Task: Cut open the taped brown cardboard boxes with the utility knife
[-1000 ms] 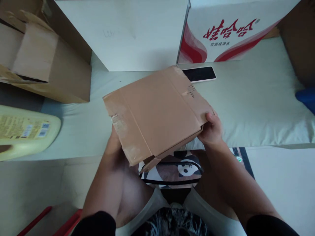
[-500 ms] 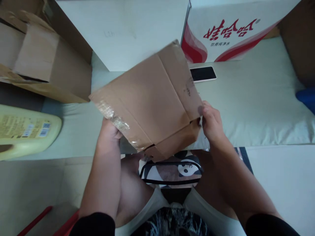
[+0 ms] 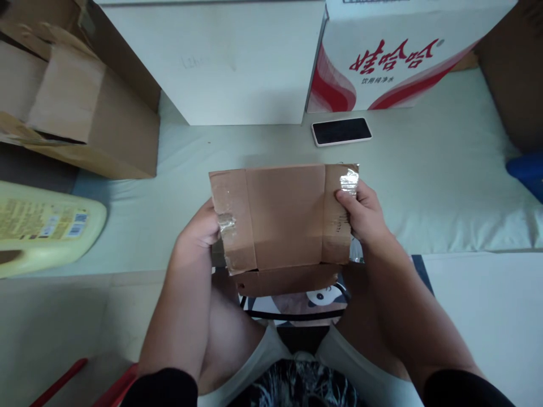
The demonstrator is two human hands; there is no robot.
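A flattened brown cardboard box [image 3: 286, 217] is held up in front of me, above my lap, with fold lines near both sides and shiny clear tape at its left and right edges. A narrow flap hangs along its lower edge. My left hand [image 3: 203, 224] grips the left edge, its fingers partly hidden behind the cardboard. At the right edge my right hand [image 3: 361, 210] is closed, thumb on the front face by the tape. Beyond the cardboard a phone [image 3: 341, 131] lies face up, dark screen showing.
A white box [image 3: 212, 68] and a white-and-red printed carton [image 3: 394, 62] stand at the back of the pale green cover [image 3: 445, 169]. An open cardboard box [image 3: 123, 124] and a yellow jug [image 3: 55, 226] are at left. A panda-printed bag [image 3: 288, 305] sits between my legs.
The cardboard has turned from a slant to nearly level and come lower, towards me. The phone shows fully now. My right thumb has moved onto the cardboard's front face.
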